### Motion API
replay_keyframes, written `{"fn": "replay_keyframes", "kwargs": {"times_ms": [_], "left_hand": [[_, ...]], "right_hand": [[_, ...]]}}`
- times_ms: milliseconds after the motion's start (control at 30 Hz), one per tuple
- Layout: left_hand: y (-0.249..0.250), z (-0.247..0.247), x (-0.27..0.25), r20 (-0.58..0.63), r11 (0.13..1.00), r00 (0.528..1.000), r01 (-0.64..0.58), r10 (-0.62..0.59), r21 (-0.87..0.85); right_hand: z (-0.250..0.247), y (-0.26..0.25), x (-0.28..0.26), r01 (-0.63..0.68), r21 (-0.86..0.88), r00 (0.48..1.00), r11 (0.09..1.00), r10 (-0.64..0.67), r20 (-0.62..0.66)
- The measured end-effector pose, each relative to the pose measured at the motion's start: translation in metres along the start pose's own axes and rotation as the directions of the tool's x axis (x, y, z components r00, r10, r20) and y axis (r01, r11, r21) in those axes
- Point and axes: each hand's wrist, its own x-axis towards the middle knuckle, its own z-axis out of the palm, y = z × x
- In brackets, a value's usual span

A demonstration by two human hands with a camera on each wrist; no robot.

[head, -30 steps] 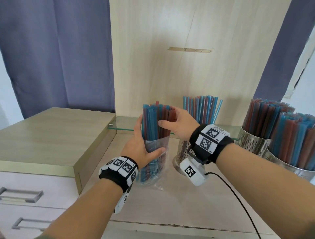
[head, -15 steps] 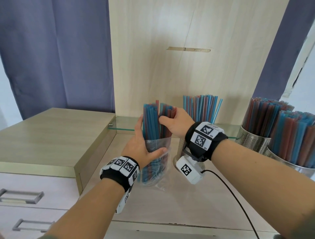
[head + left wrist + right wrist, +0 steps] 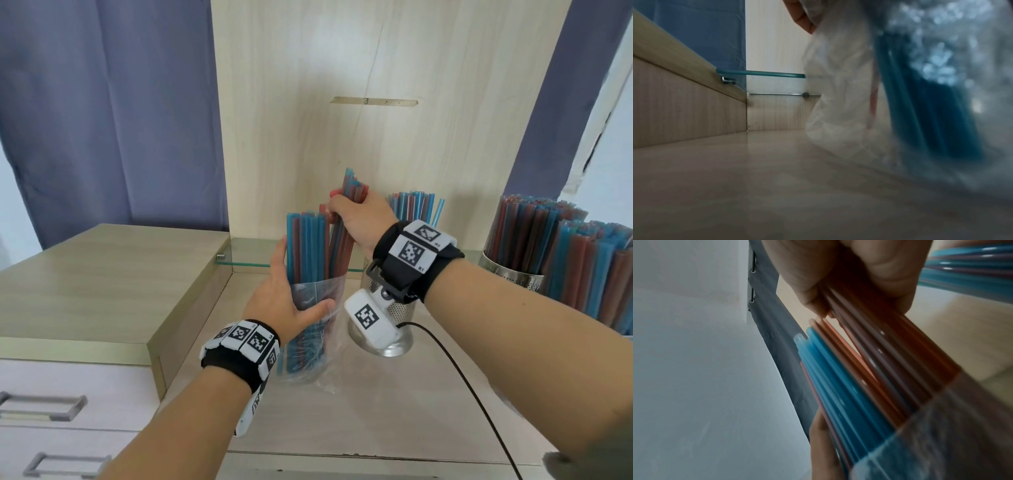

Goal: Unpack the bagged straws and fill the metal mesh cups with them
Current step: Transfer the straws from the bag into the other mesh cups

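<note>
Blue and red straws (image 3: 308, 246) upright in clear bag (image 3: 317, 291), beside straw-filled mesh cups (image 3: 510, 270).

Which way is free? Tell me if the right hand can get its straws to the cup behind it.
Probably yes: the right hand grips its straws raised partly out of the bag, and the cup stands just right; only its own straws crowd it.

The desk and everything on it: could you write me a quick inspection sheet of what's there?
Surface: pale wood desk.
Job's things: clear bag of blue and red straws stands upright; three mesh cups hold straws, nearest.
Clutter: nothing seen.
Hands: left hand grips the bag; right hand grips a bunch of straws raised above the rest.
Cables: black cable from the right wrist camera.
Surroundings: purple curtains, drawers, glass shelf.
</note>
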Motion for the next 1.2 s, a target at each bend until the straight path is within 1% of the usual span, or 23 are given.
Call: {"fn": "replay_keyframes", "kwargs": {"times_ms": [100,267,500,667,833,900,967,1067,1133,1200], "left_hand": [[0.001,-0.001,0.0,0.003,1.0,1.0,0.0,0.0,0.003],[0.001,-0.001,0.001,0.008,0.999,1.0,0.005,-0.005,0.033],[0.002,-0.002,0.0,-0.005,1.0,1.0,0.009,-0.009,0.025],[0.004,-0.002,0.0,0.002,0.998,0.999,0.032,-0.032,0.05],[0.004,-0.001,0.0,-0.016,0.995,1.0,0.026,-0.024,0.093],[0.003,0.0,-0.001,-0.023,0.994,0.999,0.027,-0.025,0.101],[0.003,0.0,-0.001,-0.024,0.995,0.999,0.032,-0.03,0.098],[0.003,0.0,0.0,-0.015,0.996,0.999,0.043,-0.042,0.083],[0.003,-0.001,0.0,-0.015,0.996,0.999,0.038,-0.037,0.076],[0.003,0.0,0.0,-0.022,0.997,0.999,0.031,-0.029,0.068]], "right_hand": [[-0.003,-0.007,0.008,0.005,0.065,0.994,0.998,0.002,-0.107],[-0.004,-0.024,0.013,0.097,0.118,0.955,0.988,-0.059,-0.291],[-0.031,-0.057,0.027,0.089,0.18,0.918,0.98,-0.01,-0.396],[-0.058,-0.068,0.026,0.137,0.261,0.882,0.956,0.002,-0.471],[-0.08,-0.075,0.016,0.19,0.352,0.888,0.916,-0.007,-0.46],[-0.085,-0.073,0.008,0.174,0.342,0.9,0.923,-0.008,-0.436],[-0.087,-0.067,-0.002,0.136,0.32,0.925,0.938,-0.004,-0.381],[-0.083,-0.045,-0.02,0.068,0.221,0.956,0.973,-0.001,-0.293],[-0.077,-0.024,-0.033,0.066,0.117,0.97,0.991,-0.036,-0.24],[-0.072,-0.001,-0.046,0.052,0.048,0.985,0.998,-0.043,-0.17]]}}
